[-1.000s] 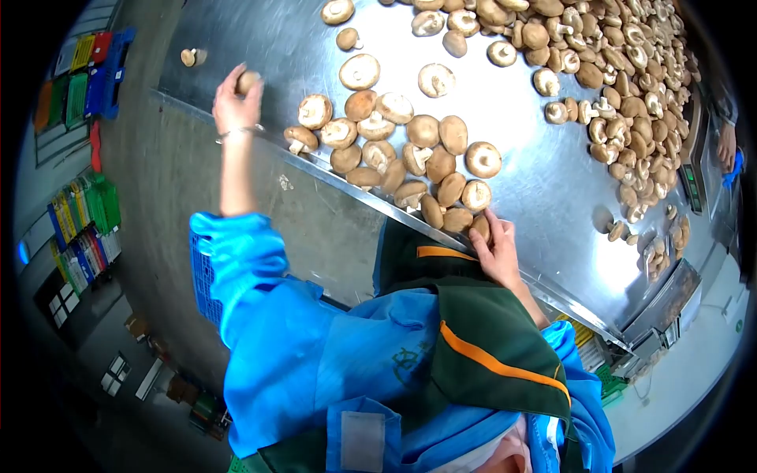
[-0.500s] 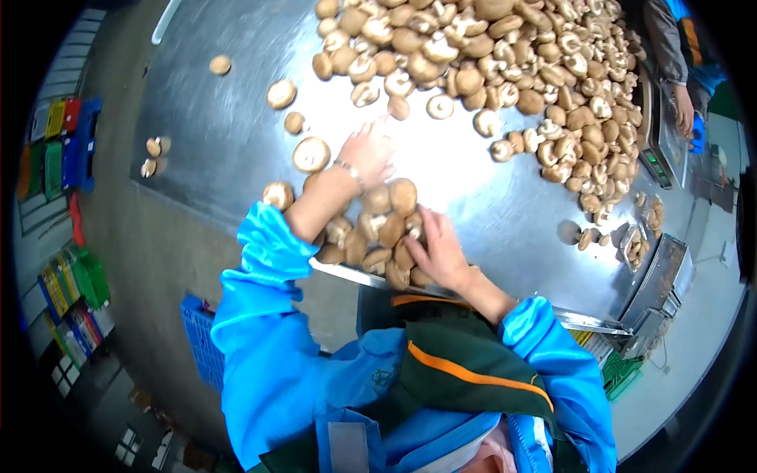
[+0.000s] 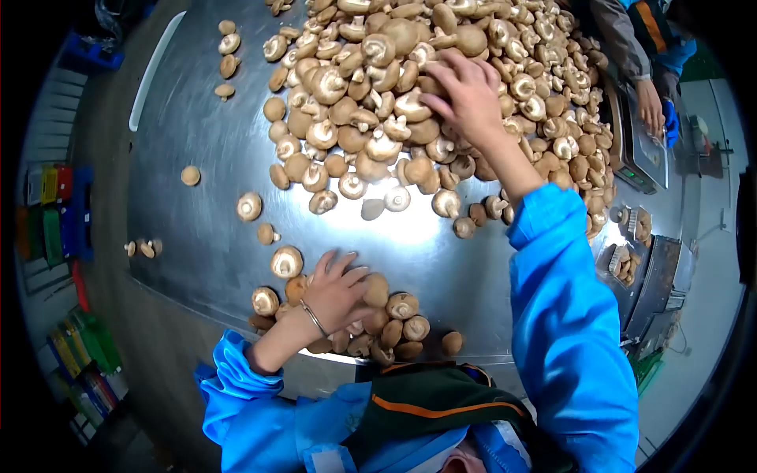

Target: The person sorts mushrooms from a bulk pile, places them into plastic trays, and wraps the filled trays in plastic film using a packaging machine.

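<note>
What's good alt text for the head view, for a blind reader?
A person's right hand touches a big mushroom heap on a metal table; the left hand is over a smaller, nearer cluster. Another person's hand shows at upper right.

Bright glare whitens the metal table (image 3: 197, 244) at the centre of the frame, with a thinner flare along its lower edge. The mushrooms (image 3: 378, 49) at upper centre look fairly crisp, while the coloured bins (image 3: 95, 339) at lower left are dim and soft. Wide-angle distortion bows the outer edges, and black vignetting fills the corners.
</note>
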A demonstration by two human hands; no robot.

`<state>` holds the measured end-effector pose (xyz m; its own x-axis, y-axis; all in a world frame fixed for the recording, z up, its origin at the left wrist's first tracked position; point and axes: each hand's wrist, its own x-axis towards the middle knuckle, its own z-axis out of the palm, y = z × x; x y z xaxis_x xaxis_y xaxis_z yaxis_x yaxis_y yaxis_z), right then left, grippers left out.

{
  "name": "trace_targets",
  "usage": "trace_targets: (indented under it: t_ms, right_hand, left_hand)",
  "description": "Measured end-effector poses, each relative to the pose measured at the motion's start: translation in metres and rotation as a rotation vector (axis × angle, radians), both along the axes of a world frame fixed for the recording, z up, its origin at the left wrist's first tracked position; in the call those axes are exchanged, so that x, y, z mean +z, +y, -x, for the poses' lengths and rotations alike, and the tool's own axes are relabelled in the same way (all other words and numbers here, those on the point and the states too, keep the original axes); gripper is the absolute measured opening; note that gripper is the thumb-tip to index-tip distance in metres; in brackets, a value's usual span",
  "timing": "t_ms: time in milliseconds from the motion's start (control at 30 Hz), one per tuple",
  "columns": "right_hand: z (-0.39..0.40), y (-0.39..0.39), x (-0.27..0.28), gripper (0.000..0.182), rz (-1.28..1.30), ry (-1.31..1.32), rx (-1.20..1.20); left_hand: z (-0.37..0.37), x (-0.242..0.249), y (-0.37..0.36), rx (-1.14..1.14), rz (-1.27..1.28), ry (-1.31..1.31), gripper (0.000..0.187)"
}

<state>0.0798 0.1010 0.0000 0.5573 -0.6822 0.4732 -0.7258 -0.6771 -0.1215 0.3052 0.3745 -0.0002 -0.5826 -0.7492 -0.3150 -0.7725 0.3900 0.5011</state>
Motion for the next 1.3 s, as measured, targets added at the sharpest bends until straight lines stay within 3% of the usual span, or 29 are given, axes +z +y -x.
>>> trace_targets:
  t_ms: [133,167,200,233,267,333,367,400,467,500,567,633,667,700,733,767,800,867,900,933,967,1033,1067,1167,1233,1267,1300]
  right_hand:
    - [0.063,0.023,-0.019,0.033,0.163,-0.190,-0.276]
    - [0.082,0.027,-0.021,0.034,0.036,-0.245,-0.488]
    - [0.121,0.021,-0.047,0.037,0.032,-0.272,-0.550]
    - [0.153,0.025,-0.044,0.039,-0.121,-0.115,-0.625]
    - [0.172,0.032,-0.045,0.038,-0.205,-0.264,-0.627]
    - [0.193,0.036,-0.037,0.033,-0.476,-0.731,-0.723]
    - [0.202,0.037,-0.032,0.030,-0.664,-1.058,-0.820]
    - [0.221,0.027,-0.032,0.024,-0.920,-1.500,-0.689]
    - [0.197,0.023,-0.007,0.020,-0.868,-1.349,-0.586]
    - [0.159,0.021,0.025,0.021,-0.971,-1.456,-0.543]
    - [0.139,-0.010,0.017,0.030,-1.126,-1.064,-0.488]
    - [0.103,-0.030,0.016,0.049,-0.950,-0.347,-0.178]
    - [0.084,-0.029,0.022,0.058,-0.841,-0.102,-0.153]
    - [0.065,-0.025,0.027,0.067,-0.722,0.142,-0.132]
    - [0.044,-0.017,0.022,0.071,-0.746,0.238,-0.295]
    - [0.029,-0.010,0.018,0.074,-0.768,0.339,-0.460]
    - [0.025,-0.009,0.028,0.075,-0.859,0.310,-0.407]
    - [0.031,-0.005,0.017,0.072,-0.857,0.221,-0.459]
    - [0.036,-0.001,0.018,0.071,-0.877,0.206,-0.447]
    - [0.042,0.004,0.023,0.070,-0.898,0.198,-0.442]
    - [0.049,0.011,0.030,0.068,-0.921,0.192,-0.436]
    - [0.066,0.027,0.009,0.051,-0.808,-0.015,-0.510]
    - [0.072,0.032,0.005,0.046,-0.809,-0.120,-0.513]
    - [0.100,0.032,-0.022,0.024,-0.895,-0.548,-0.612]
    - [0.113,0.047,-0.029,0.023,-0.864,-0.836,-0.690]
    - [0.107,0.066,-0.015,0.019,-0.845,-0.949,-0.782]
    - [0.109,0.088,-0.013,0.015,-0.846,-1.057,-0.660]
  left_hand:
    - [0.019,0.002,-0.068,0.191,0.344,0.294,0.037]
    - [0.030,0.005,-0.097,0.218,0.445,0.326,0.039]
    - [0.044,0.006,-0.128,0.239,0.544,0.359,0.041]
    - [0.060,0.003,-0.157,0.293,0.669,0.239,0.046]
    - [0.071,-0.007,-0.181,0.337,0.754,0.075,0.049]
    - [0.086,-0.017,-0.218,0.443,0.664,-0.058,0.047]
    - [0.091,-0.019,-0.225,0.470,0.656,-0.089,0.044]
    - [0.090,-0.023,-0.224,0.418,0.687,-0.013,0.041]
    - [0.078,-0.032,-0.214,0.300,0.750,0.132,0.037]
    - [0.076,-0.026,-0.205,0.320,0.730,0.229,0.035]
    - [0.070,-0.001,-0.191,0.368,0.696,0.414,0.030]
    - [0.056,0.025,-0.202,0.664,0.423,0.880,0.030]
    - [0.044,0.040,-0.220,0.690,0.557,0.866,0.028]
    - [0.034,0.057,-0.236,0.875,0.311,0.884,0.031]
    - [0.021,0.051,-0.263,0.843,0.282,1.010,0.034]
    - [0.011,0.046,-0.292,0.838,0.247,0.895,0.033]
    - [0.019,0.057,-0.308,0.803,0.271,0.587,0.038]
    - [0.018,0.027,-0.338,0.624,0.393,0.168,0.060]
    - [0.031,0.036,-0.334,0.521,0.410,0.078,0.067]
    - [0.038,0.050,-0.333,0.386,0.272,-0.063,0.075]
    - [0.042,0.036,-0.336,0.293,0.424,-0.182,0.071]
    - [0.058,0.044,-0.316,0.231,0.452,-0.352,0.054]
    - [0.056,0.036,-0.309,0.281,0.528,-0.227,0.047]
    - [0.046,0.029,-0.282,0.514,0.697,0.526,0.037]
    - [0.049,0.055,-0.223,0.636,0.461,0.800,0.025]
    - [0.043,0.057,-0.189,0.439,0.416,0.717,0.021]
    - [0.036,0.055,-0.155,0.251,0.364,0.632,0.018]
